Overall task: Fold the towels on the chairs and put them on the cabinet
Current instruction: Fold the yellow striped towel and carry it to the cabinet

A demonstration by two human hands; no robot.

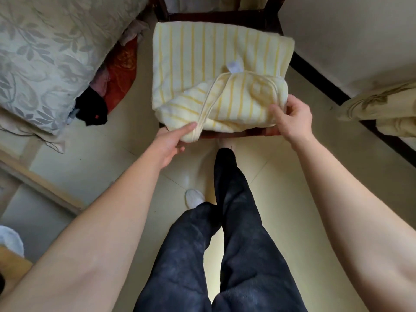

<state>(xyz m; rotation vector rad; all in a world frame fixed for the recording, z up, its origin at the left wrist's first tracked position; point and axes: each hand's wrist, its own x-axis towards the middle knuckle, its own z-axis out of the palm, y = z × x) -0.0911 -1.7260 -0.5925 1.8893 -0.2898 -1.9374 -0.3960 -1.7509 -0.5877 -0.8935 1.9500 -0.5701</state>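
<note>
A cream towel with yellow stripes [202,64] lies partly folded on the seat of a dark wooden chair [225,18]. A white label shows near its middle, and its near part is bunched with the hem looping across. My left hand [173,140] grips the towel's near left corner at the seat's front edge. My right hand [292,119] holds the near right edge, thumb on top. A second, beige towel [380,104] hangs at the right edge of the view; what it rests on is hidden.
A bed with a grey leaf-patterned cover [45,52] fills the upper left, with red and black clothes [108,91] at its foot. A white wall with dark skirting [319,77] runs along the right. My legs and feet stand on the pale tiled floor [96,158].
</note>
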